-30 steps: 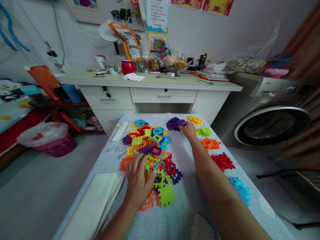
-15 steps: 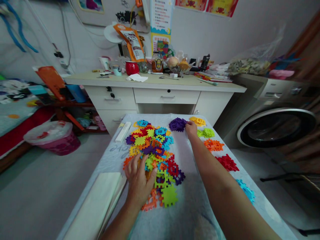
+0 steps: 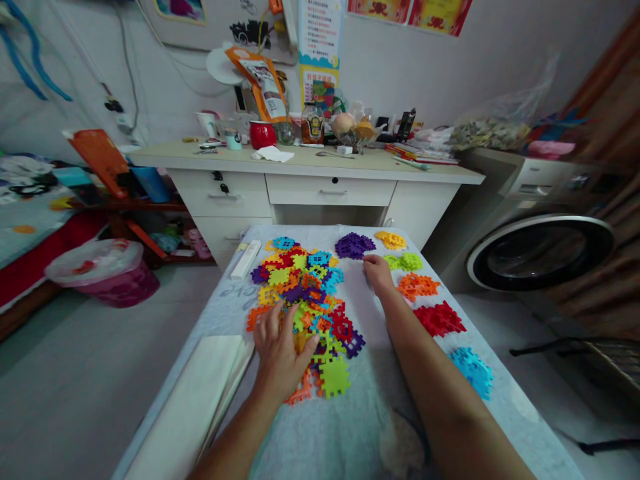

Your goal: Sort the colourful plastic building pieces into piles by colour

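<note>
A mixed heap of coloured plastic interlocking tiles (image 3: pixel 305 300) lies on the small cloth-covered table (image 3: pixel 350 427). My left hand (image 3: pixel 280 350) rests flat on the near edge of the heap, fingers spread. My right hand (image 3: pixel 377 272) hovers just short of the purple pile (image 3: pixel 354 245), fingers curled with nothing visible in them. Sorted piles run down the right side: yellow (image 3: pixel 391 240), lime green (image 3: pixel 406 262), orange (image 3: pixel 419 286), red (image 3: pixel 440 319) and blue (image 3: pixel 473 370).
A cream box (image 3: pixel 190 407) lies at the table's near left and a white stick-like pack (image 3: pixel 246 260) at the far left. Beyond stand a cluttered cream desk (image 3: pixel 310 183), a washing machine (image 3: pixel 543 247) on the right and a pink bin (image 3: pixel 103 273) on the left.
My right hand has drawn back from the purple pile toward me. My left hand has stayed on the heap, shifting only slightly.
</note>
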Action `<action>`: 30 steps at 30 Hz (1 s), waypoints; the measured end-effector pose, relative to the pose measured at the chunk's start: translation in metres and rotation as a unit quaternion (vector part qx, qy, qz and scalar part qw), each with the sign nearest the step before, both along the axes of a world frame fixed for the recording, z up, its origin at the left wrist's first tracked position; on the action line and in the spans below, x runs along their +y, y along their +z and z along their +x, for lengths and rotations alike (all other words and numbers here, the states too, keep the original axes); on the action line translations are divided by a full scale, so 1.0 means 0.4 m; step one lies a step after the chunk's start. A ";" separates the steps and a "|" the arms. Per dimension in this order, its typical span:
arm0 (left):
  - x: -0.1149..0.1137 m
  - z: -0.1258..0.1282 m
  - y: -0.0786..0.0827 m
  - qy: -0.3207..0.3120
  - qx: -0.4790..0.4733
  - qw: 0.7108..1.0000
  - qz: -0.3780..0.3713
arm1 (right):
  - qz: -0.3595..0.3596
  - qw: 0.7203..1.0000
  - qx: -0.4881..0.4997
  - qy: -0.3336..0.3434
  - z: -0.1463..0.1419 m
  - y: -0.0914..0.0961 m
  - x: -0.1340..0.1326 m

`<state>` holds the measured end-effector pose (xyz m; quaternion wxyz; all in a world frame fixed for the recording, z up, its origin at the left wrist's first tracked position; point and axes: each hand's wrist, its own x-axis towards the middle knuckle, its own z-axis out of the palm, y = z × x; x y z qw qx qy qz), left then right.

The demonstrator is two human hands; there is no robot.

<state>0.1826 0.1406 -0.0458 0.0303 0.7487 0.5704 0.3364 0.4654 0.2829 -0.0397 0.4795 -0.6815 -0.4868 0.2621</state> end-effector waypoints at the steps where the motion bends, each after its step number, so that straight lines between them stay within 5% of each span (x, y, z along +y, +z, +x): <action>1: -0.002 0.001 0.001 0.000 0.006 1.000 -0.002 | -0.014 1.000 0.005 0.007 -0.011 0.009 -0.014; 8: -0.008 0.005 0.010 -0.021 0.020 0.999 -0.034 | -0.045 0.974 -0.090 0.203 -0.107 0.043 -0.111; 17: -0.013 0.001 0.015 -0.049 -0.020 0.998 -0.040 | -0.004 0.966 -0.204 0.157 -0.191 0.004 -0.104; 30: -0.016 0.005 0.022 -0.056 -0.021 0.998 -0.028 | -0.026 0.963 -0.229 0.143 -0.219 0.030 -0.124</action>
